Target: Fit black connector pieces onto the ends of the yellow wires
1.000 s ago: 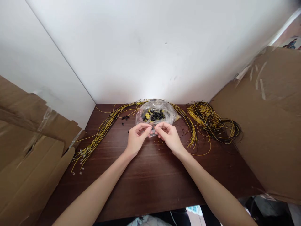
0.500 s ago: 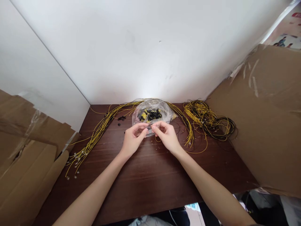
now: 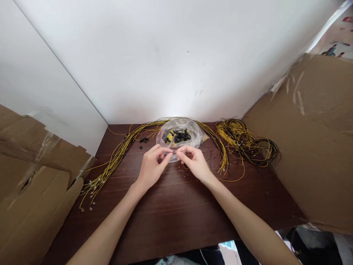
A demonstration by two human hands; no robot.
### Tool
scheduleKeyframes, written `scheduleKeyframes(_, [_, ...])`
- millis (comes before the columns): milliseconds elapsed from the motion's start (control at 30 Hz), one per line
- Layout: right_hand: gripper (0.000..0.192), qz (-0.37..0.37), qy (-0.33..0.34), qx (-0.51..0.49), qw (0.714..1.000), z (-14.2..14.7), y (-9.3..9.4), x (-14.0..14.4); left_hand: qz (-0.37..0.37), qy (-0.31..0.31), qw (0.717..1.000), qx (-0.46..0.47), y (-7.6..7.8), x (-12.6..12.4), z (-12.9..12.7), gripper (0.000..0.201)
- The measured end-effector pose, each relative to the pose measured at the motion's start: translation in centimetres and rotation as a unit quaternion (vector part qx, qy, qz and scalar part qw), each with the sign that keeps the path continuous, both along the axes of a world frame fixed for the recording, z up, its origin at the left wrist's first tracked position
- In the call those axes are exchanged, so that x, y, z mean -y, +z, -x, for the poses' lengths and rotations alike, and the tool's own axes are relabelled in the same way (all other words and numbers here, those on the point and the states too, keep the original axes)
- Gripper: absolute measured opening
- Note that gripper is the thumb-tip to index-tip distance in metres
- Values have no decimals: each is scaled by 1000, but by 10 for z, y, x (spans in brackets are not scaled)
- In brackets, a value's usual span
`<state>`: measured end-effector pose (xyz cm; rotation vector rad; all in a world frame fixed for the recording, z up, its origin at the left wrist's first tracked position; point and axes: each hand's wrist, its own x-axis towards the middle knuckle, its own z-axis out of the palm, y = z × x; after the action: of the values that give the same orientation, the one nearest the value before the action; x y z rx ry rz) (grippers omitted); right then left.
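1. Two bare hands meet over a dark wooden table, fingertips pinched together just in front of a clear plastic bag.
2. The left hand has thumb and forefinger narrowed on something tiny at the point where the hands meet; what it is cannot be told.
3. The right hand mirrors it, fingers curled and pinched at the same spot, touching or nearly touching the left.
4. The bag lies at the table's far edge by the white wall and holds small black and yellow parts.
5. A long bundle of yellow wires arcs leftward from behind the bag.
6. A tangled coil of yellow and black wires lies to the right.
7. Loose black rings sit left of the bag.
8. Cardboard flanks both sides.
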<state>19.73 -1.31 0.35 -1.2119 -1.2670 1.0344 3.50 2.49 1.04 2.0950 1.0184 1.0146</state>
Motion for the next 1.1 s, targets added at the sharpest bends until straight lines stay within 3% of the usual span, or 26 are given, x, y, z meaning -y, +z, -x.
scheduleKeyframes(200, [17,-3,6,9,1000,2,-1,1,44,-9,998,36,0,1,-1,12])
scheduleKeyframes(433, [20,20,-28,-71,997,3,5,-1,41,-12,999,19,0,2,-2,9])
scheduleKeyframes(733, [14,-31,-23,100,994,3,3,6,18,-2,1000,7,3,4,-2,9])
scheduleKeyframes(1100, [12,-53,-11,177,983,3,5,6,48,-8,998,37,3,4,-2,12])
